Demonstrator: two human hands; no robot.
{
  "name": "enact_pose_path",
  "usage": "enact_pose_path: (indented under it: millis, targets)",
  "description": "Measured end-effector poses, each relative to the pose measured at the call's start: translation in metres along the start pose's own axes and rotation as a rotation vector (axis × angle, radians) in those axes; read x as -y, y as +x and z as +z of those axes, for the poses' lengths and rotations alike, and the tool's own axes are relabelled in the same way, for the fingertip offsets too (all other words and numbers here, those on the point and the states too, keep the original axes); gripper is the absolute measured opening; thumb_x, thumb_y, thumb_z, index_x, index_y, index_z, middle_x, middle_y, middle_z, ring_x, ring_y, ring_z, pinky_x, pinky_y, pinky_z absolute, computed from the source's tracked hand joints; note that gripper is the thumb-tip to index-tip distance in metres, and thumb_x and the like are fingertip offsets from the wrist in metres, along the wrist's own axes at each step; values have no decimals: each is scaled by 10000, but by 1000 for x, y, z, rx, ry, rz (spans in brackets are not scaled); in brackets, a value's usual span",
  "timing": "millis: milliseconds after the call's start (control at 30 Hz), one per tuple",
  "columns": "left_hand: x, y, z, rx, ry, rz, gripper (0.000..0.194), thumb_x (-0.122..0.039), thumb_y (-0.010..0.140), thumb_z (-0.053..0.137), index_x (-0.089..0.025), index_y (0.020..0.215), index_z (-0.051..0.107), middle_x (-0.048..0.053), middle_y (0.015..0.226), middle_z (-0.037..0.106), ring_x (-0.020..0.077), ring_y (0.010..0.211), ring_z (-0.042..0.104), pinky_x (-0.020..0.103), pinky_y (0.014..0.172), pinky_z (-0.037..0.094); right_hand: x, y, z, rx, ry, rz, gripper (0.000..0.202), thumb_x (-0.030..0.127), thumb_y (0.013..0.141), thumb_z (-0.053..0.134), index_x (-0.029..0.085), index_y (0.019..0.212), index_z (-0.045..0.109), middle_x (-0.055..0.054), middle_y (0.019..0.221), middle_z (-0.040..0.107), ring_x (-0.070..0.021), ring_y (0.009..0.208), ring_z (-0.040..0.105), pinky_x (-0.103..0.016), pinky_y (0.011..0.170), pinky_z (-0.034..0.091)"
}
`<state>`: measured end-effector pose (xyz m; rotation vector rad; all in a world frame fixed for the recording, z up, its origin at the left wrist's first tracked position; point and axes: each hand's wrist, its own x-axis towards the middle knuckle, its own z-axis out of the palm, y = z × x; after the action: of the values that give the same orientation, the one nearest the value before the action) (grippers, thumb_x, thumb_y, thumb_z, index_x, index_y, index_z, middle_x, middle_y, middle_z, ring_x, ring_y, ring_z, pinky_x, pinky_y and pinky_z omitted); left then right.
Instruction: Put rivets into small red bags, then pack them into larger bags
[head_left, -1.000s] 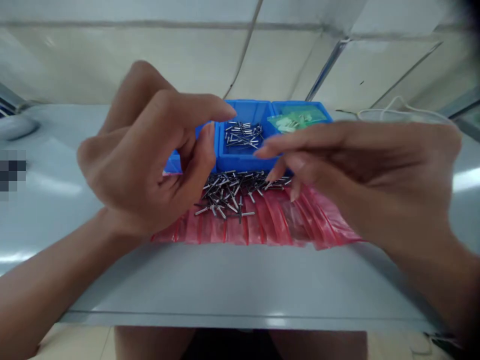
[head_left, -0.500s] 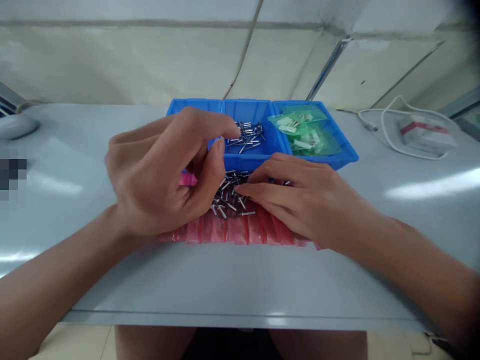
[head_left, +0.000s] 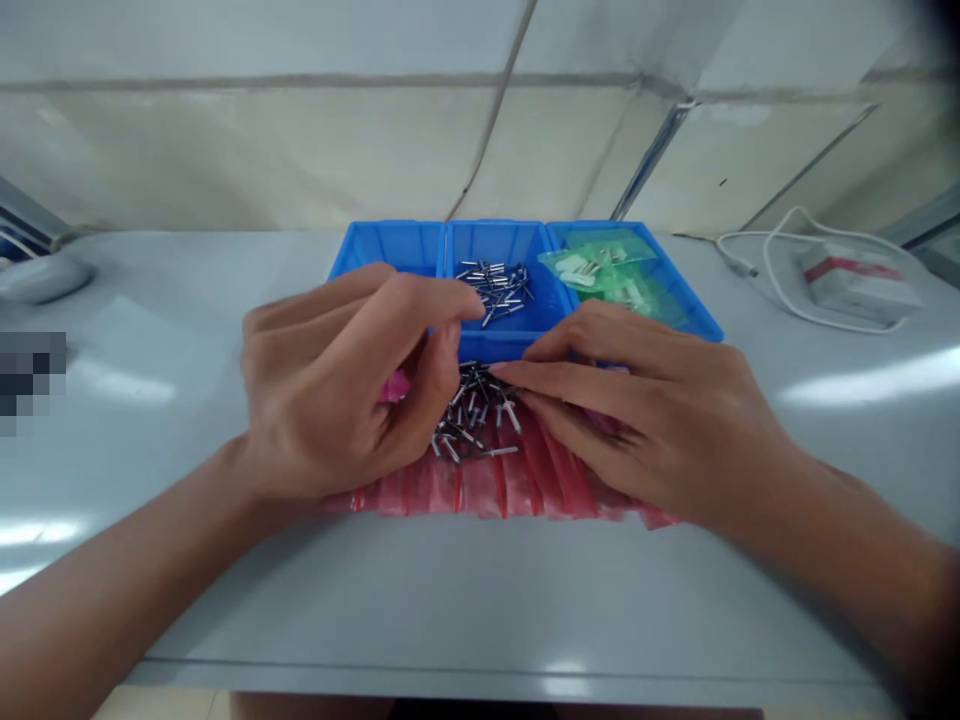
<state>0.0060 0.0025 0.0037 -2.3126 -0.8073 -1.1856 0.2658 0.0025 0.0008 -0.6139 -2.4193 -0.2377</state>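
My left hand (head_left: 345,380) is curled, its thumb and index fingertips close together near the middle blue bin. Whatever lies inside its fingers is hidden. My right hand (head_left: 645,400) reaches from the other side with fingers stretched and a little apart, their tips touching a heap of blind rivets (head_left: 469,412). That heap lies on a row of pink plastic zip bags (head_left: 480,490), partly covered by both hands. More blind rivets (head_left: 501,285) lie in the middle blue bin (head_left: 536,315), just beyond the fingertips.
The left blue bin (head_left: 397,240) is partly hidden by my left hand. Green bags of small white parts (head_left: 622,270) fill the right blue bin (head_left: 694,310). A white cable (head_left: 765,265) and a small box (head_left: 862,280) sit at the right; a computer mouse (head_left: 45,277) at the left.
The view has tilted up, so everything sits lower. My right fingertips have shifted slightly right across the rivet heap and spread a little. My left hand keeps its curled shape.
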Motion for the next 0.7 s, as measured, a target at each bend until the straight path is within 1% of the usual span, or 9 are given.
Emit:
enact_pose_path:
  millis: [100,200,267,333,433,500,600,633,700]
  targets:
    - [1,0,1,28,-19,44,141,-109,1028,705,-176,1146,742,-44,777,706,120,652,641,283,607,538,0,0,0,-24,56,25,158,112,1067,702,162,1146,829,-74,1048,788,-187,960,717,-360,915,632]
    - [3,1,2,91,-36,118,124,-203,1057,741,-189,1180,738,-16,838,737,163,710,687,325,630,558,2,1,-2,-30,130,79,155,135,1089,684,193,1141,818,-45,1069,788,-160,973,721,-340,885,636]
    - [6,1,1,118,-45,159,146,-253,1061,758,-182,1186,737,11,860,741,194,743,717,353,660,580,4,2,-5,-23,170,144,156,152,1098,687,225,1135,820,-15,1078,798,-140,971,743,-317,843,640]
    - [8,1,1,135,-70,190,149,-281,1066,753,-185,1179,736,38,901,748,219,763,735,377,680,596,7,5,-9,-40,229,248,115,191,1081,740,250,1110,834,15,1048,812,-122,907,753,-294,795,649]
    - [8,2,0,147,-119,180,122,-239,1048,763,-185,1152,732,56,914,753,237,767,734,394,682,591,10,7,-14,-87,386,407,89,232,1030,826,280,1094,864,42,985,822,-99,800,739,-271,770,674]
    - [5,3,1,138,-137,143,119,-188,1024,778,-188,1130,725,57,890,750,246,755,730,406,673,587,10,8,-14,-103,495,454,106,240,1014,845,301,1094,878,51,967,824,-103,814,752,-268,794,696]
    - [1,5,3,107,-147,129,107,-155,1014,766,-226,1070,709,33,837,721,243,721,713,413,639,566,10,7,-13,-149,601,530,99,281,981,880,318,1073,879,54,1011,841,-126,872,786,-279,799,722]
    - [1,5,4,91,-139,136,104,-160,1016,762,-239,1048,704,22,822,704,236,716,705,408,629,554,11,8,-12,-173,643,558,106,280,962,900,315,1059,874,56,1017,843,-130,868,792,-281,791,730]
    - [3,3,5,68,-124,142,98,-180,1009,771,-242,1022,696,11,806,676,219,714,683,393,620,529,13,10,-12,-231,731,605,143,228,929,928,306,1030,864,68,977,833,-121,831,790,-276,792,744]
